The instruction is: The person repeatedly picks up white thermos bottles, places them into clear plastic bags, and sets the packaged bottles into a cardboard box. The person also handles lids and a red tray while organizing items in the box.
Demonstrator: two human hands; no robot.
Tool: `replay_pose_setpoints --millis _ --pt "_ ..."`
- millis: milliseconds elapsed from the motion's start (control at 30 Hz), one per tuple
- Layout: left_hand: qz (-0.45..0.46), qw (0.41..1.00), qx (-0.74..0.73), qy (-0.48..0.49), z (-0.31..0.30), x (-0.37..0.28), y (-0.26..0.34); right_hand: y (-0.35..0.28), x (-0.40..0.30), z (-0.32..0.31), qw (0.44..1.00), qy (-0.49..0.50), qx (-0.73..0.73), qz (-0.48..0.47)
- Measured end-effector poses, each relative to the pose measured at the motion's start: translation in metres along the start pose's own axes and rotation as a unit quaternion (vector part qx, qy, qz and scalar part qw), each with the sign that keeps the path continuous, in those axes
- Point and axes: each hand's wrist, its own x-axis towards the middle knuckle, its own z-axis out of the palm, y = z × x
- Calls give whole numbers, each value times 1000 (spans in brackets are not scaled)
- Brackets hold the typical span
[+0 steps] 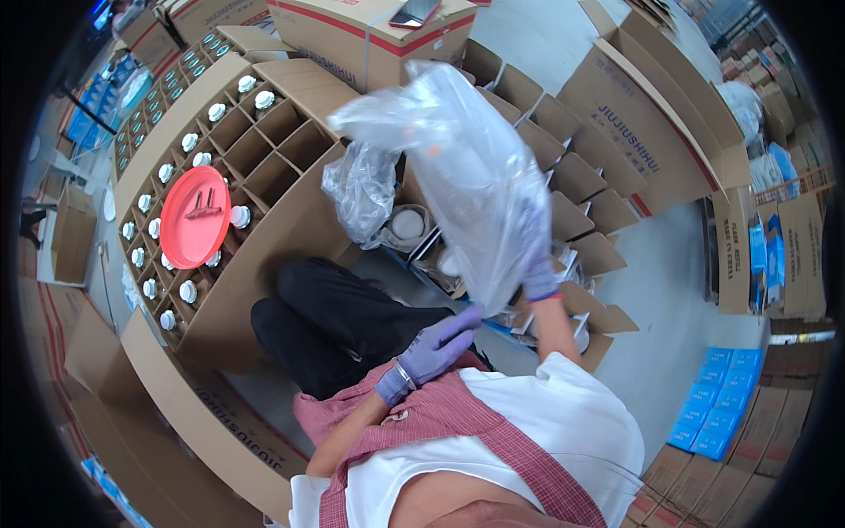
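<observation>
A blurred clear plastic bag [475, 165] stretches up over an open divided carton [548, 138]. My right hand [536, 254], in a purple knit glove, grips its right side, the fingers partly hidden by plastic. My left hand [437, 346], gloved alike, is low before the apron, its fingertips at the bag's narrow lower end; whether they pinch it is unclear. Below the bag, plastic-wrapped items with round white tops, one a white round top [407, 224], sit in the carton's cells. A crumpled clear bag [362, 191] lies beside them.
At left, a large divided carton [264, 228] holds several white-capped bottles [188, 290]. A red round tray [191, 231] with small dark-red pieces rests on them. A phone [414, 13] lies on a closed carton [370, 39]. Blue boxes [716, 402] are stacked at right.
</observation>
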Motion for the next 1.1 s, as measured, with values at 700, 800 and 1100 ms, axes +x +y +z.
replay_pose_setpoints --millis 700,800,1100 --pt "-54 790 182 583 -182 -271 28 106 248 -49 567 -219 -794 -28" --pt "-60 693 197 691 -180 -345 41 92 256 -50 581 -233 -780 -7" --pt "-654 479 118 574 -165 -681 -38 69 296 21 550 -342 -747 150"
